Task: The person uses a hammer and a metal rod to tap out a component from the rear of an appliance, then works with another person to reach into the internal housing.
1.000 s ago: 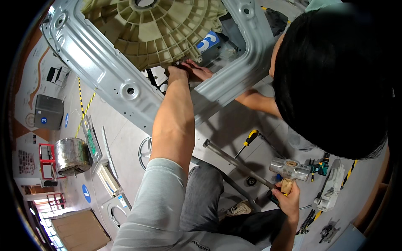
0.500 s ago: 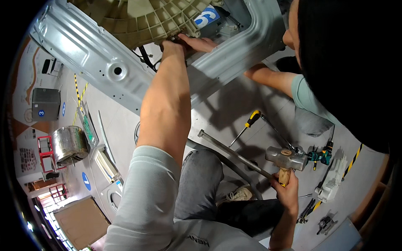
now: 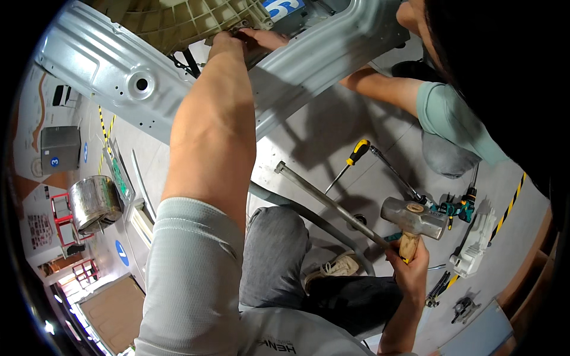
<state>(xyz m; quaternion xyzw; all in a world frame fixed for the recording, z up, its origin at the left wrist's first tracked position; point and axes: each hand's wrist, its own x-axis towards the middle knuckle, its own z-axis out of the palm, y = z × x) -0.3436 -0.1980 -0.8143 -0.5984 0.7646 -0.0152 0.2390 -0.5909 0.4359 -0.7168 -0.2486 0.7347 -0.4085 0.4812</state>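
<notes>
The left hand (image 3: 228,43) is raised to the edge of the grey metal frame (image 3: 113,71), fingers curled at a dark part beside the ribbed cream tub (image 3: 178,21); whether it grips anything cannot be told. A second person's hand (image 3: 264,38) touches the same spot. The right hand (image 3: 409,267) is closed around the wooden handle of a steel hammer (image 3: 414,218), held low above the floor (image 3: 320,130). A yellow-handled screwdriver (image 3: 351,161) and a metal rod (image 3: 326,204) lie nearby.
</notes>
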